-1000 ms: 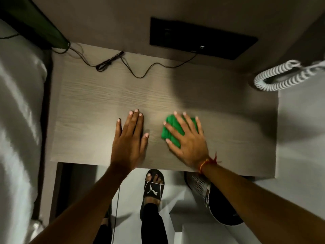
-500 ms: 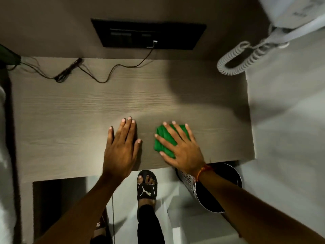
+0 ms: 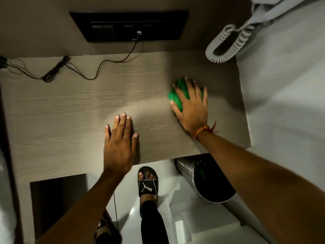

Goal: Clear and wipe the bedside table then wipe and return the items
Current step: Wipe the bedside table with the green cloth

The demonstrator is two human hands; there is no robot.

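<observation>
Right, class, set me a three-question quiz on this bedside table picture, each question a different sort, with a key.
1. True or false: the left hand lies flat on the bedside table with nothing under it.
2. Multiple choice: the green cloth is under A) the left hand, B) the right hand, C) the coiled phone cord.
3. Fill in: the thin dark cable on the tabletop runs up to the black wall ____.

Key: 1 true; 2 B; 3 panel.
</observation>
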